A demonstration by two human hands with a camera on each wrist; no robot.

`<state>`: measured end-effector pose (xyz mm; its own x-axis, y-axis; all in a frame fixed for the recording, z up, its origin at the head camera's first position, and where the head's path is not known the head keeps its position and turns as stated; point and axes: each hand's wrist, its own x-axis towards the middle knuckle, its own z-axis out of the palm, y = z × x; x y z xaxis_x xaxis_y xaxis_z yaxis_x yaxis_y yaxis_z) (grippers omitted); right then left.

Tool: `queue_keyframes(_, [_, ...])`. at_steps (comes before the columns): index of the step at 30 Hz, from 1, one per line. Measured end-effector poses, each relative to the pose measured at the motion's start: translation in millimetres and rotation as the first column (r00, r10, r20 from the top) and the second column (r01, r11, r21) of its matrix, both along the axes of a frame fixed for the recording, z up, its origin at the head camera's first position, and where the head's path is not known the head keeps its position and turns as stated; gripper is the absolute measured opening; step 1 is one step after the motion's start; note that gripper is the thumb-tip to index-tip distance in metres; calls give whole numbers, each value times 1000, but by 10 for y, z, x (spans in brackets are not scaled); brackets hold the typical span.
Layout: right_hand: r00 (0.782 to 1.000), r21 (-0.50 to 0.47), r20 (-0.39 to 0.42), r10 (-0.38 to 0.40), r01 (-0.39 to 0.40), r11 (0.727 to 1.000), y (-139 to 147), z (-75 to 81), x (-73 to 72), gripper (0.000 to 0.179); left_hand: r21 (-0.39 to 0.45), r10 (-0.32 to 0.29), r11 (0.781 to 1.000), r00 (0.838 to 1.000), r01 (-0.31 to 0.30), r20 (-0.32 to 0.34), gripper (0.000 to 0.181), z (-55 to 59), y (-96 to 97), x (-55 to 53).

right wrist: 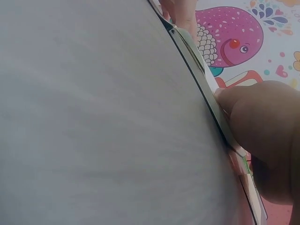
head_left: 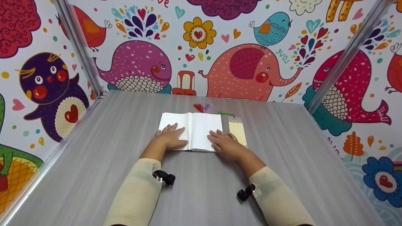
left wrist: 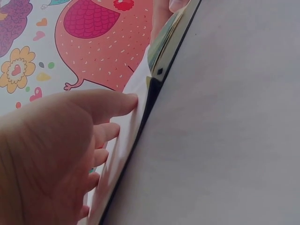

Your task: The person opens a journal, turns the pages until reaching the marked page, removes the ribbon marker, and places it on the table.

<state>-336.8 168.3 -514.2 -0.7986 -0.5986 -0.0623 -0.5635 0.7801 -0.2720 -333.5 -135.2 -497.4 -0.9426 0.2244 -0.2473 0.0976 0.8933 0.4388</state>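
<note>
An open book with blank white pages lies flat on the grey table. My left hand rests on its left page, fingers spread and thumb toward the spine. Across the right page's lower outer edge lies my right hand, its fingers extended onto the paper. In the left wrist view, the left hand's thumb and fingers touch the page from above. The right wrist view shows the right hand against the book's edge; most of its fingers are hidden there.
Right of the book lies a cream pad with a speckled top band, partly behind the right hand. Beyond the book's top edge are a red tassel, a lilac tassel and a green one. Metal posts stand at the table's far corners.
</note>
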Motion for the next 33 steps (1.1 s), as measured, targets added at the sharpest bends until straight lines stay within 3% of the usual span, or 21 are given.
queue_keyframes(6, [999,-28,34,-5,6,1000,48,51,-1,58,1,15,1000,1000,-15,5,81,10,15,8])
queue_keyframes(17, [997,-33,77,19,-16,999,147,73,-64,76,-26,40,999,999,-40,-10,81,6,91,15])
queue_keyframes(23, [995,-49,102,9,-4,999,177,139,-48,69,-33,53,998,998,-54,-27,81,24,126,20])
queue_keyframes(27, [997,-85,80,-14,21,996,175,150,-40,55,-13,45,999,998,-45,-46,82,26,143,22])
queue_keyframes(33, [982,-205,41,-183,187,961,99,129,-46,27,11,4,1000,995,-3,-101,75,10,182,-4])
